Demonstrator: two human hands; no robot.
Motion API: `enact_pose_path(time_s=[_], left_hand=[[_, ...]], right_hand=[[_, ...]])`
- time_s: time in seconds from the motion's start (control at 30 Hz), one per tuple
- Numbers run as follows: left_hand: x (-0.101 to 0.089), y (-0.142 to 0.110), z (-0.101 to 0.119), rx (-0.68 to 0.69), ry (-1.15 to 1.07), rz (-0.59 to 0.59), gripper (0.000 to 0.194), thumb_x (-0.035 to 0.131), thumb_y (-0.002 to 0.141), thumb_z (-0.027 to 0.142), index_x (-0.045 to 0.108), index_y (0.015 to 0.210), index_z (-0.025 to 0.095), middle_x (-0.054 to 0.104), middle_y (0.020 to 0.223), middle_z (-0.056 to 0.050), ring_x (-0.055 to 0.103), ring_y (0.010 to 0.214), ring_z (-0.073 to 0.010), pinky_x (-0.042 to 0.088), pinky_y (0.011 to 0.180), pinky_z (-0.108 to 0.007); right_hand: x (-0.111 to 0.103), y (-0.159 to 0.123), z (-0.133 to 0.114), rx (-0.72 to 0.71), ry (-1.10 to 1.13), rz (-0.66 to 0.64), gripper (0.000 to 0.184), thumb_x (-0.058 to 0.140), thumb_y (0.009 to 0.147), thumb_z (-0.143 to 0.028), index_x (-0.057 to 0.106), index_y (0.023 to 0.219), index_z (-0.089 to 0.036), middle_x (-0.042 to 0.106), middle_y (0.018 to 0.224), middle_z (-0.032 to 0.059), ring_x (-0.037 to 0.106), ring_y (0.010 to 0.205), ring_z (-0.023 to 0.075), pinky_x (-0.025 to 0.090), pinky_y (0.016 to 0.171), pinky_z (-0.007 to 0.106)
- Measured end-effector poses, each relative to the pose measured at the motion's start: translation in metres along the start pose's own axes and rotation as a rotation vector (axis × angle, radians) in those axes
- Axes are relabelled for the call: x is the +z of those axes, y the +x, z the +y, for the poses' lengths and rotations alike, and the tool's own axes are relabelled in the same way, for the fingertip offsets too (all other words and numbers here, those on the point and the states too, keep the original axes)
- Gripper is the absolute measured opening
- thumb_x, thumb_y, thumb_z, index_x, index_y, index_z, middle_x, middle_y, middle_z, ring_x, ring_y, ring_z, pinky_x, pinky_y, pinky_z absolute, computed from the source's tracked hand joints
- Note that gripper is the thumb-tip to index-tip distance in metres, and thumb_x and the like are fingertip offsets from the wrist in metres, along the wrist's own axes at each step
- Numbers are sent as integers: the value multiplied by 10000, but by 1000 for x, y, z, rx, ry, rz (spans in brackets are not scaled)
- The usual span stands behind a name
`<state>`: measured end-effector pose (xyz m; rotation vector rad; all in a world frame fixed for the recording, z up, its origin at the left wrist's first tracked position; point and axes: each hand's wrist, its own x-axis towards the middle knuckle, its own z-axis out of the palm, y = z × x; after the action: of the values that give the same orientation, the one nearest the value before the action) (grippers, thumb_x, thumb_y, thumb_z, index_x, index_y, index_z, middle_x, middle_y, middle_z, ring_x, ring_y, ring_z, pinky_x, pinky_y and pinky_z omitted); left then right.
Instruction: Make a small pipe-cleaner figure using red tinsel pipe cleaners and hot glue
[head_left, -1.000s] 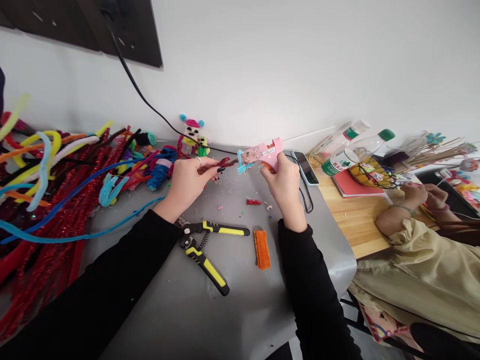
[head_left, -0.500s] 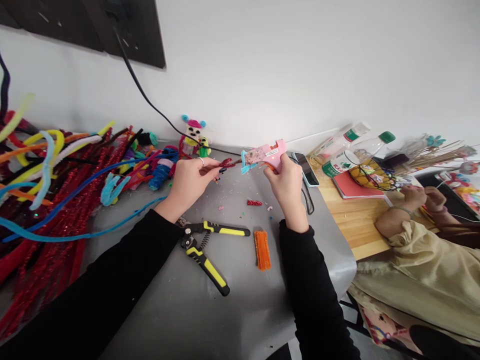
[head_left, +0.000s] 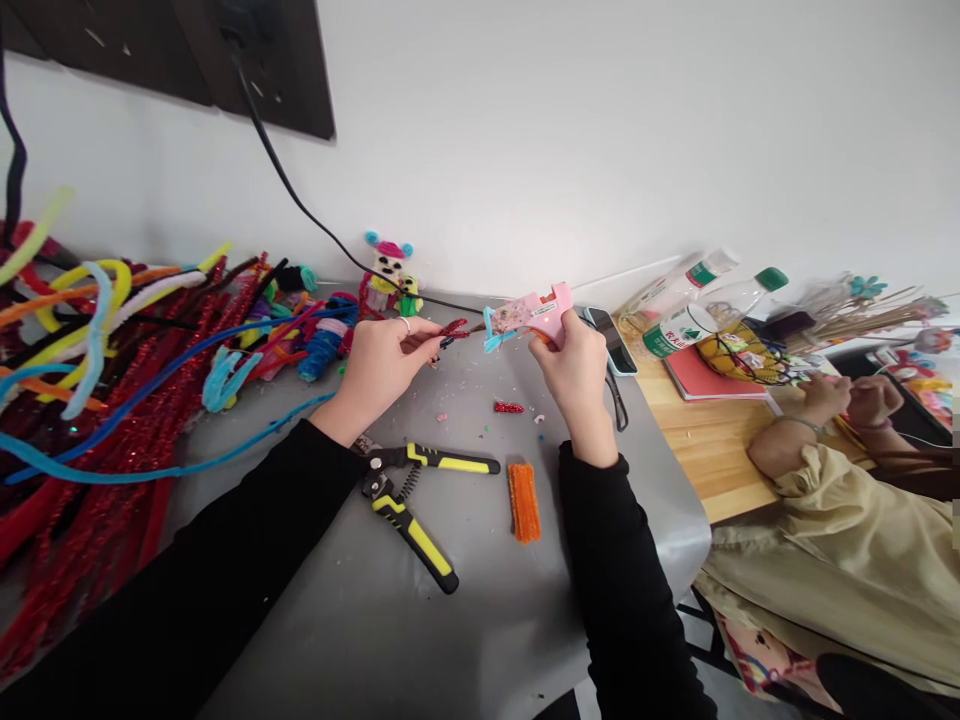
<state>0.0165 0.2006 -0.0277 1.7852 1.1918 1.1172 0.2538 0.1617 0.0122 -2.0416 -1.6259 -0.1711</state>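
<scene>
My left hand (head_left: 382, 362) pinches a short red glitter pipe-cleaner piece (head_left: 453, 327) above the grey table (head_left: 480, 620). A pink glue gun (head_left: 534, 313) is gripped in my right hand (head_left: 574, 368), its nozzle pointing left and nearly touching the red piece. Both hands are closed around what they hold. Below them on the table lie a small red scrap (head_left: 508, 407), a folded orange pipe-cleaner bundle (head_left: 524, 500) and yellow-and-black pliers (head_left: 409, 495).
A heap of coloured pipe cleaners (head_left: 112, 350) covers the table's left. A small pipe-cleaner figure (head_left: 387, 268) stands at the back by a black cable (head_left: 300, 205). A phone (head_left: 610, 338), bottles (head_left: 690, 300) and a red notebook (head_left: 705, 375) lie right. Another person (head_left: 840, 500) works at the wooden table (head_left: 712, 450).
The glue gun's nozzle and the red piece have come closer together; my hands have barely shifted otherwise. The other person's hands moved slightly.
</scene>
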Motion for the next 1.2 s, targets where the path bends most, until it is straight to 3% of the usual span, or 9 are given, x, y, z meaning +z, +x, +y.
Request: enact_pose_path(time_s=[0.2,0.4,0.5,0.6,0.7,0.8,0.93,1.07,1.2], left_hand=[[-1,-1,2,1,0,32,243,679,866,326,837,958,166,833,830,-69,777,701,-237,632,716,-299],[-3,-3,6,48,-26,105,235,685,877,311,838,995,177,847,920,-61,800,803,-242,646,784,-299],[-3,-4,9,66,-21,133,226,690,882,303,843,1008,195,849,971,-51,802,843,-244,650,801,-300],[-3,-5,9,70,-6,147,229,694,888,311,845,1018,199,849,996,-55,802,871,-249,649,811,-301],[-4,-5,6,99,28,145,226,685,900,308,844,1020,202,848,1009,-59,798,871,-241,640,824,-297],[-3,-5,3,179,96,126,225,659,931,317,844,1016,222,846,1021,-62,795,890,-240,630,825,-300],[1,-6,-1,343,150,91,244,614,985,329,839,1004,238,844,1020,-66,798,925,-232,618,867,-306],[4,-6,-6,472,155,67,260,592,1024,333,830,1017,230,844,1005,-71,801,921,-218,615,878,-299],[5,-6,-7,450,174,39,274,583,1037,366,825,1029,238,841,1026,-75,797,947,-226,617,914,-322]], right_hand=[[4,-1,7,13,6,-15,347,610,759,-261,266,715,-283,360,590,-68,244,548,137,190,554,291],[6,-6,7,17,113,-393,238,636,755,-312,404,728,-266,475,614,-56,385,557,141,283,556,276],[7,-8,6,51,138,-478,279,702,745,-369,457,806,-250,575,749,-22,499,647,161,355,591,273],[11,-10,9,43,107,-471,388,802,727,-420,494,869,-230,624,920,39,574,807,207,436,682,302],[12,-12,11,-25,95,-346,469,886,710,-458,550,926,-212,638,1061,106,586,997,288,485,837,393],[8,-12,7,-117,257,-216,513,880,764,-543,613,1058,-219,657,1174,122,593,1099,310,499,924,436],[0,-11,-9,-243,503,-250,578,855,816,-557,628,1245,-242,697,1265,110,642,1114,274,522,974,433],[-2,-14,-21,-294,658,-368,456,804,884,-506,675,1227,-235,748,1194,86,692,1065,240,538,970,402],[-1,-17,-25,-278,680,-361,256,765,920,-409,737,1086,-216,767,1106,72,703,1040,226,548,920,365]])
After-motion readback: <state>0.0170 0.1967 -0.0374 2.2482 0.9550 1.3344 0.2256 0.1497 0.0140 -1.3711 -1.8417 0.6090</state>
